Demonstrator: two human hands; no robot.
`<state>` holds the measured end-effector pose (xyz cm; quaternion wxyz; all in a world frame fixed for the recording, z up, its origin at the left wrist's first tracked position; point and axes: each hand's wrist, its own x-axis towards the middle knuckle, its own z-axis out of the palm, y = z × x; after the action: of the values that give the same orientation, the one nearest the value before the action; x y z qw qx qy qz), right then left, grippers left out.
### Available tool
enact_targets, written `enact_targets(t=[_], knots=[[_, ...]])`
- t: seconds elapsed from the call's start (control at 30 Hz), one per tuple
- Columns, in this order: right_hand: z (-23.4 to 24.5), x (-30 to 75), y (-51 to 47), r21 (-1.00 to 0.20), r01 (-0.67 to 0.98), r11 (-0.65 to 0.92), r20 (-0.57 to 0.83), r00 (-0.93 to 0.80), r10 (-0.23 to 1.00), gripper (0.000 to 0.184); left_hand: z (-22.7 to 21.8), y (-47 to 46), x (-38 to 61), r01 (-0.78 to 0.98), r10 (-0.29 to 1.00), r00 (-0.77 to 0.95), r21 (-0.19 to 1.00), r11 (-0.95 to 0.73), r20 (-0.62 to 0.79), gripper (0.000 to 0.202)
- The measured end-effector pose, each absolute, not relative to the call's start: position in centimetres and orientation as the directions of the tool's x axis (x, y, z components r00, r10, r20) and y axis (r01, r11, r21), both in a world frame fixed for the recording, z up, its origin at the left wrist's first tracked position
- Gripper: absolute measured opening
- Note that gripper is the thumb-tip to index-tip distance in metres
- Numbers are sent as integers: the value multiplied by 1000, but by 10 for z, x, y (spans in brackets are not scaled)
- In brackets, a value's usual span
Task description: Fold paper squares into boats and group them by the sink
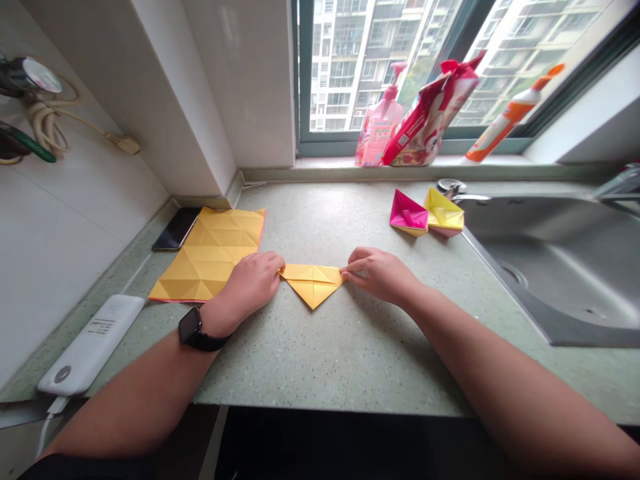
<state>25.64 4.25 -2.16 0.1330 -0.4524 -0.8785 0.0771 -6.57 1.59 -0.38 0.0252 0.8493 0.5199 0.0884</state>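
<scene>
A folded piece of yellow origami paper (313,285) lies on the counter between my hands, its point towards me and its long straight edge away from me. My left hand (256,280) pinches its left corner, fingers closed. At the opposite corner, my right hand (377,272) holds the paper between thumb and fingertips. Beside my left hand is a stack of creased yellow sheets (215,247), with a pinkish edge showing underneath. Two folded paper boats, one magenta (407,215) and one yellow (445,213), stand towards the back right.
A black phone (176,229) lies partly under the sheets. At the left edge is a white power bank (93,343) with a cable. A steel sink (565,267) is on the right. A pink pump bottle (379,127), red bag (433,117) and orange-white bottle (507,123) stand on the windowsill.
</scene>
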Motion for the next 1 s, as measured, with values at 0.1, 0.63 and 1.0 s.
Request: enact_targets(t=[0.1, 0.63, 1.0], knots=[[-24, 258, 45, -220, 778, 588, 235, -543, 806, 18, -1, 14, -62, 875, 887, 446, 149, -460, 121, 20], [-25, 241, 32, -279, 501, 820, 287, -771, 568, 19, -8, 7, -44, 771, 868, 469, 403, -493, 164, 13], [-28, 239, 34, -324, 492, 808, 290, -762, 580, 20, -10, 4, -31, 640, 873, 468, 628, -443, 139, 28]])
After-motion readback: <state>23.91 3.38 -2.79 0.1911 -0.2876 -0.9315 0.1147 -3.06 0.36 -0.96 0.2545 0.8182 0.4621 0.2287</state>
